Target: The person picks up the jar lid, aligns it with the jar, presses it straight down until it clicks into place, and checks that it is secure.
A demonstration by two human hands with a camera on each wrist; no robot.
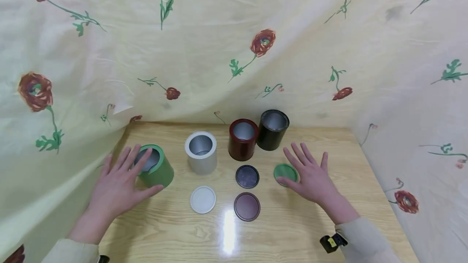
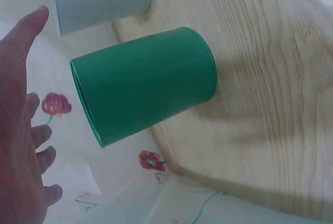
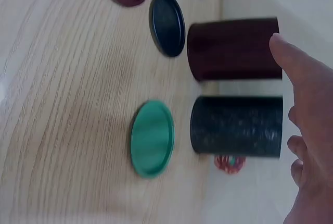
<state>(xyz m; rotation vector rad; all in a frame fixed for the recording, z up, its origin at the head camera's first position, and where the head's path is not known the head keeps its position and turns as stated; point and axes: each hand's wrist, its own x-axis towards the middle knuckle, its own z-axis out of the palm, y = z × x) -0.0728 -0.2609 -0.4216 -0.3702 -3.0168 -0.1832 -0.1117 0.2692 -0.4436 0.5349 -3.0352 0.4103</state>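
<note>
The left hand (image 1: 117,184) is spread wide, fingers straight, just beside the green tin (image 1: 155,166) at the left of the table (image 1: 292,230) — in the head view the fingertips overlap the tin's open rim, but the left wrist view shows the palm (image 2: 18,130) apart from the tin's side (image 2: 145,83), so contact cannot be told. The tin stands upright with no lid on.

The right hand (image 1: 310,175) is also wide, fingers splayed, hovering over or resting by the green lid (image 1: 285,171), which lies flat on the table right of centre; the thumb is at the lid's near edge. In the right wrist view the lid (image 3: 152,138) lies clear of the hand (image 3: 307,146).

Between the hands stands the white tin (image 1: 201,152), open, with the white lid (image 1: 202,199) lying nearer. Farther right the red tin (image 1: 243,139) and black tin (image 1: 273,130) stand side by side at the far edge — both open. The black lid (image 1: 247,176) and red lid (image 1: 247,206) lie flat in a row near of the red tin. A flowered cloth (image 1: 234,44) hangs behind and at both sides.
</note>
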